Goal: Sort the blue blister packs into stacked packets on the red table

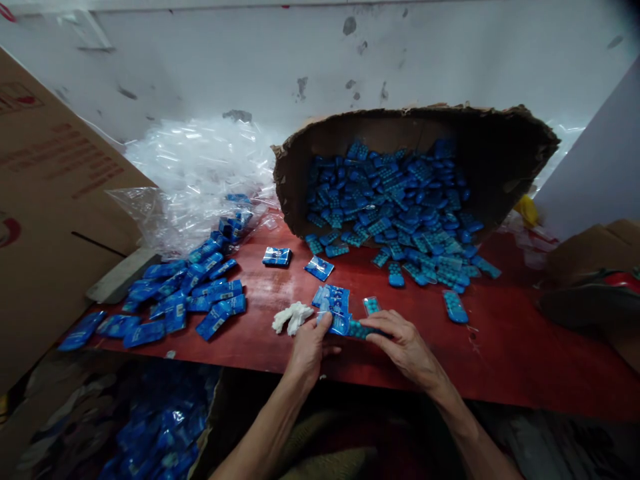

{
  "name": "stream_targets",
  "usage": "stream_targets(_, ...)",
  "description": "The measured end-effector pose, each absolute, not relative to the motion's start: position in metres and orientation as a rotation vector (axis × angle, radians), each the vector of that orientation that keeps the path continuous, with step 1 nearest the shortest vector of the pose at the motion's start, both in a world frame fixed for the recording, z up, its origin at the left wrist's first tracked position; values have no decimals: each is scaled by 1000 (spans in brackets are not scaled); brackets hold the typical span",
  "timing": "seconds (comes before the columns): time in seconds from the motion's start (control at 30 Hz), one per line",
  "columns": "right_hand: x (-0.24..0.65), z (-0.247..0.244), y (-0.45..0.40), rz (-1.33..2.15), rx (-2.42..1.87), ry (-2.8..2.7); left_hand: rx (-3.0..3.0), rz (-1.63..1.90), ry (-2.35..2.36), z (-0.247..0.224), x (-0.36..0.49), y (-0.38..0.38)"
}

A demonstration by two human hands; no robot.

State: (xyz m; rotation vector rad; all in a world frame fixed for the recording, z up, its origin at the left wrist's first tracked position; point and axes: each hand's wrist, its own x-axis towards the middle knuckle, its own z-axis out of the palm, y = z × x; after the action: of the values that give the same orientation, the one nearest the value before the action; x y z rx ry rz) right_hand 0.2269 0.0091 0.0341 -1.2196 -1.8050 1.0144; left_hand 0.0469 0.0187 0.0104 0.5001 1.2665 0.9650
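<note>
Near the front edge of the red table, my left hand (311,343) pinches a blue printed packet (340,323) between thumb and fingers. From the right, my right hand (403,340) is closed on a small blue case with teal dots (359,329), one end of which meets the packet's edge. Whether the case is inside the packet I cannot tell. Just beyond the hands lie a blue printed card (337,298) and another teal-dotted case (371,305). A crumpled white wad (293,317) rests beside my left hand.
A torn cardboard box (505,133) on its side spills blue cases (390,193) onto the table (510,347). Filled blue packets (175,310) pile up at left, before clear plastic bags (200,160). A large carton (60,167) borders the left; more packets (160,427) lie below.
</note>
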Motion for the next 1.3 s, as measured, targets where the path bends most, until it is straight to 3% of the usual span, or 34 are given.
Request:
stream_targets(0.17, 229, 29, 11, 1298, -1310, -1578, 559, 1012, 1200, 11, 46, 19)
stream_targets(0.43, 226, 35, 9, 1349, -1316, -1506, 647, 980, 1187, 6, 43, 18)
stream_targets(0.57, 220, 32, 6, 1256, -1319, -1516, 771, 963, 1227, 10, 47, 18)
stream_targets(0.9, 183, 14, -7, 1043, -1404, -1292, 324, 1014, 941, 9, 54, 16)
stream_targets(1.3, 206, 7, 14, 1954, -779, -1177, 420, 762, 536, 15, 39, 17)
